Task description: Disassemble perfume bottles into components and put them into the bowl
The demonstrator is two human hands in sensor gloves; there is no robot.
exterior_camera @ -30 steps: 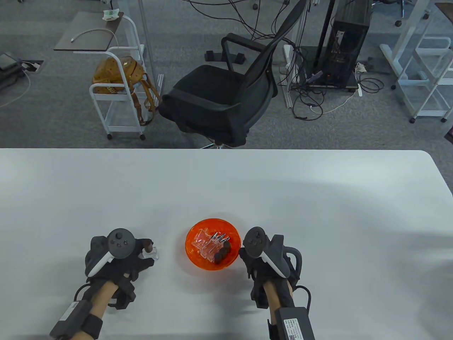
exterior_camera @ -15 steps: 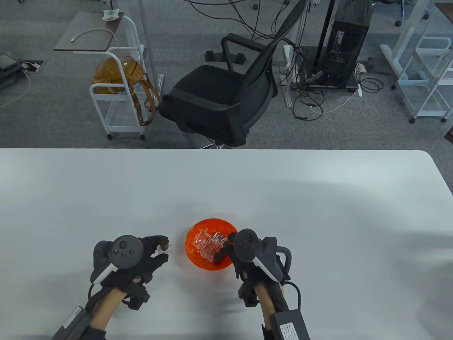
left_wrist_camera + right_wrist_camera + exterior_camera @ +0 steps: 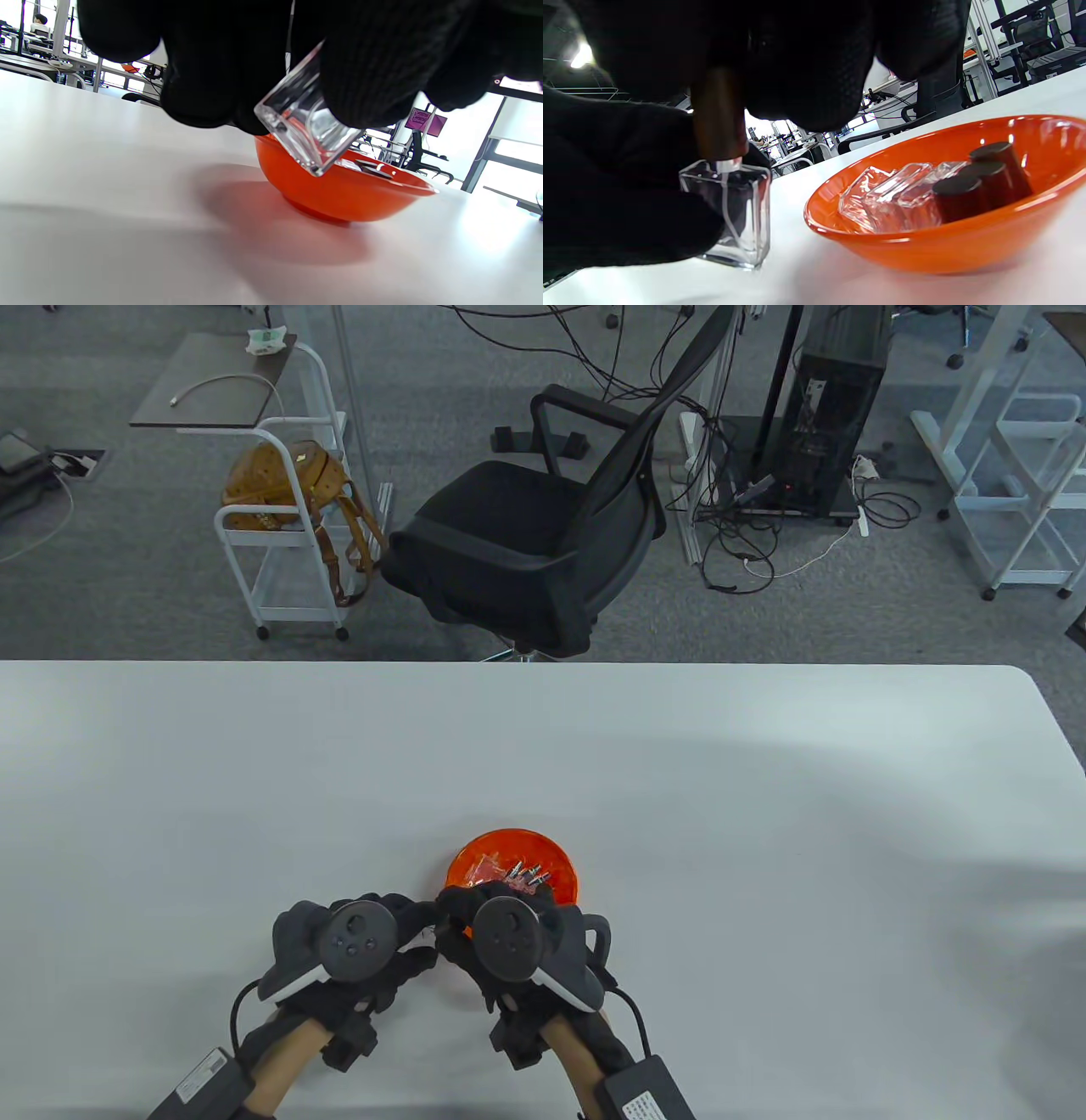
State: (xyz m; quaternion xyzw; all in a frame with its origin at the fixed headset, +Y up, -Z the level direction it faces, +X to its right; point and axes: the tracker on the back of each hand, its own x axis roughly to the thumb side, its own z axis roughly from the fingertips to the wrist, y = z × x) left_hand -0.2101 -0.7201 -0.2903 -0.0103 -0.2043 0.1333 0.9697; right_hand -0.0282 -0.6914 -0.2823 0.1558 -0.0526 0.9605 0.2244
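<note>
A clear square glass perfume bottle (image 3: 742, 212) with a brown cap (image 3: 719, 118) is held close to the table, just left of the orange bowl (image 3: 564, 861). My left hand (image 3: 416, 920) grips the glass body (image 3: 303, 135), which looks tilted in the left wrist view. My right hand (image 3: 450, 912) has its fingers curled round the cap from above. Both hands meet at the bowl's near-left rim and hide the bottle in the table view. The bowl (image 3: 925, 250) holds clear bottle bodies (image 3: 886, 195), dark caps (image 3: 971, 190) and silver spray nozzles (image 3: 526, 872).
The white table (image 3: 679, 780) spreads wide behind and to both sides of the bowl. Beyond its far edge stand a black office chair (image 3: 526, 526), a white cart with a brown bag (image 3: 284, 483) and floor cables.
My left hand carried the bottle rightward to the bowl's near-left side. My right hand came left from beside the bowl, crossed its near rim and took hold of the cap.
</note>
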